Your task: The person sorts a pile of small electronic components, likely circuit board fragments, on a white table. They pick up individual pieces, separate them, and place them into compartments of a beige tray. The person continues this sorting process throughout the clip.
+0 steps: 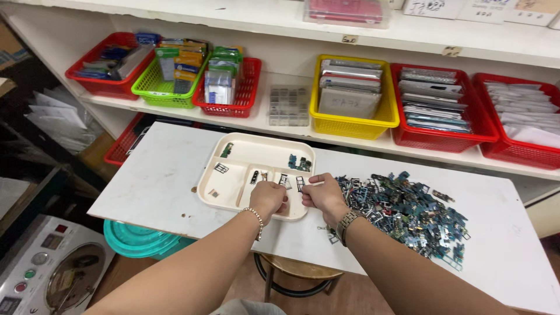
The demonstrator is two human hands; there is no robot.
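My left hand (268,198) is closed over the front right compartment of a cream divided tray (233,186) on a white table. It wears a bead bracelet. My right hand (322,195), with a metal watch, rests at the tray's right edge, fingertips pinched on a small dark part (300,183). Whether the left hand holds anything is hidden by its fingers. The tray holds a few small metal frames and green circuit pieces (300,163). A pile of small blue-green circuit parts (408,213) lies just right of my right hand.
A white shelf behind the table carries red, green and yellow baskets (356,125) of flat packets and a clear compartment box (288,107). Teal basins (140,240) sit under the table's left end, a stool (297,274) below, a machine (46,271) at bottom left.
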